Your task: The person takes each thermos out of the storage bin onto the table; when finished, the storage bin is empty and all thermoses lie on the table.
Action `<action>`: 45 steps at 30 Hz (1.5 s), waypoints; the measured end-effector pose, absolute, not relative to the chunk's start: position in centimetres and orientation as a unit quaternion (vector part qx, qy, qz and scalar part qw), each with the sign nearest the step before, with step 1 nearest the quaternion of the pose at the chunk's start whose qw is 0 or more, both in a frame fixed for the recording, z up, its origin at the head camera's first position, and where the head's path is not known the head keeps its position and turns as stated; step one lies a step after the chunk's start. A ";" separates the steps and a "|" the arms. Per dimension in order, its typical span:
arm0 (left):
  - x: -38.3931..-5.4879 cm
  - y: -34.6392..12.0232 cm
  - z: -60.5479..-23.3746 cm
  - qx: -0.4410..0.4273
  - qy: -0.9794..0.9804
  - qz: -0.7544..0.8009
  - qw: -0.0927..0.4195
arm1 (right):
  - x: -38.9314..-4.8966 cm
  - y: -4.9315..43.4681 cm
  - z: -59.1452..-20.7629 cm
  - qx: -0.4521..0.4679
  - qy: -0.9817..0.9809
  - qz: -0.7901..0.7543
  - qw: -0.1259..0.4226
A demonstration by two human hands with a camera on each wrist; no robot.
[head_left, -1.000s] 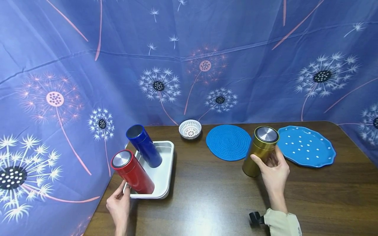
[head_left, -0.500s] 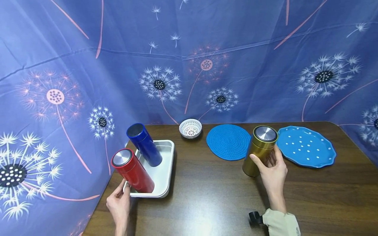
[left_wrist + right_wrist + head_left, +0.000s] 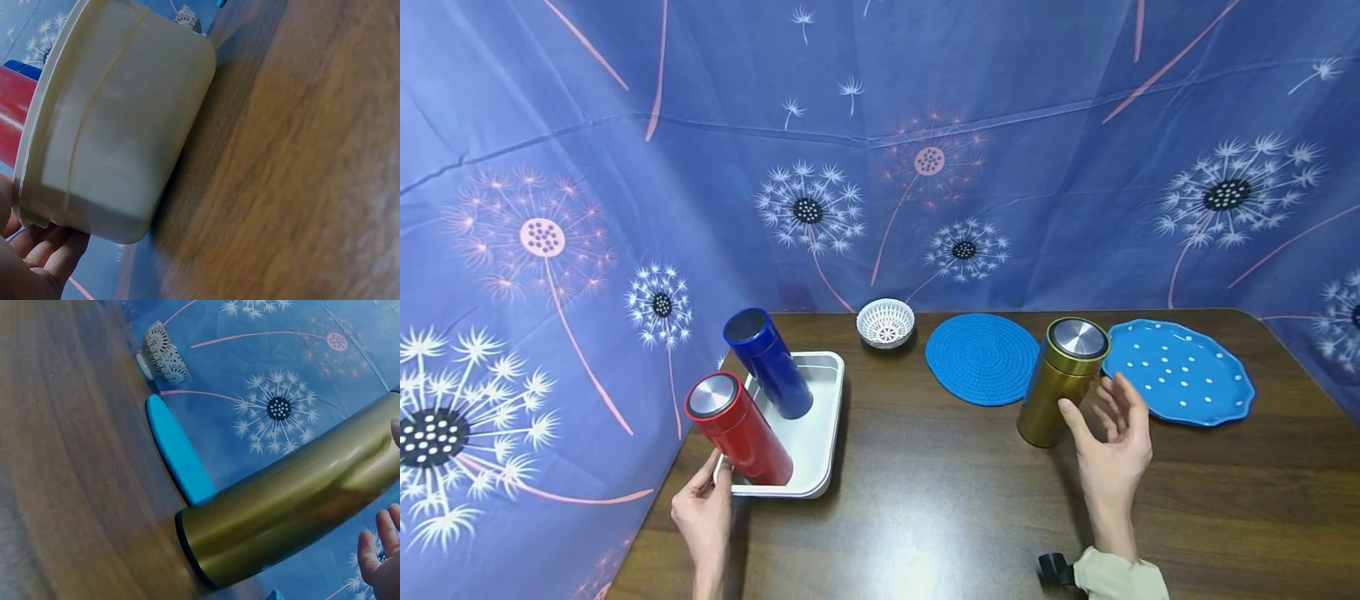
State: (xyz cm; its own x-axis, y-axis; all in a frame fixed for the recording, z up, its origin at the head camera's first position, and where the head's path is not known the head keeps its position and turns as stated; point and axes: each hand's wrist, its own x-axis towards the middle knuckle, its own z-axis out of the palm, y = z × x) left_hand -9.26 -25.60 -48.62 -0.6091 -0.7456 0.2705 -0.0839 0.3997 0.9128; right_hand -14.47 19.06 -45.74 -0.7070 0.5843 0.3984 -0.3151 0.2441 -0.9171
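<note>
At the left of the head view, my left hand (image 3: 702, 508) pinches the near-left corner of a white rectangular tub (image 3: 826, 433). The left wrist view shows its fingers under the rim of the tub (image 3: 125, 119). Inside stand a red thermos (image 3: 747, 437) with a steel lid and a blue thermos (image 3: 775, 371). A gold thermos (image 3: 1054, 392) with a steel lid stands upright on the table. Just right of it, my right hand (image 3: 1112, 454) is spread with fingers apart; in the right wrist view a gap shows between the fingers (image 3: 369, 556) and the gold thermos (image 3: 281, 506).
Behind the gold thermos lies a round blue woven placemat (image 3: 981, 358). A blue plate with white dots (image 3: 1187, 375) is at the back right. A small white openwork bowl (image 3: 886, 325) sits at the table's (image 3: 917, 467) back edge, before a blue dandelion-print cloth (image 3: 865, 167).
My right hand has let go of the gold thermos and moved slightly right, its fingers opening. The thermos stays standing. My left hand keeps its hold on the tub.
</note>
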 end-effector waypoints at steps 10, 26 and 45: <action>-9.0 -26.4 -48.6 0.271 -0.756 -0.472 0.364 | -13.3 17.4 -46.9 -0.043 -0.642 0.655 0.395; -9.2 -26.3 -49.1 0.267 -0.760 -0.469 0.361 | -12.9 10.7 -48.1 0.105 -0.641 0.692 0.315; -9.9 -26.0 -48.9 0.257 -0.749 -0.490 0.366 | -13.9 0.3 -42.9 0.198 -0.683 0.686 0.154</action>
State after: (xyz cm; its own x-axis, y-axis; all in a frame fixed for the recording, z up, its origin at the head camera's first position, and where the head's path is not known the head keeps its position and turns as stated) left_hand -9.89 -25.96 -48.93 -0.6006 -0.7428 0.2957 -0.0266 0.3883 0.9212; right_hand -13.92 0.28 -42.94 -0.8744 -0.0591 0.4816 -0.4813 -0.0191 -0.8763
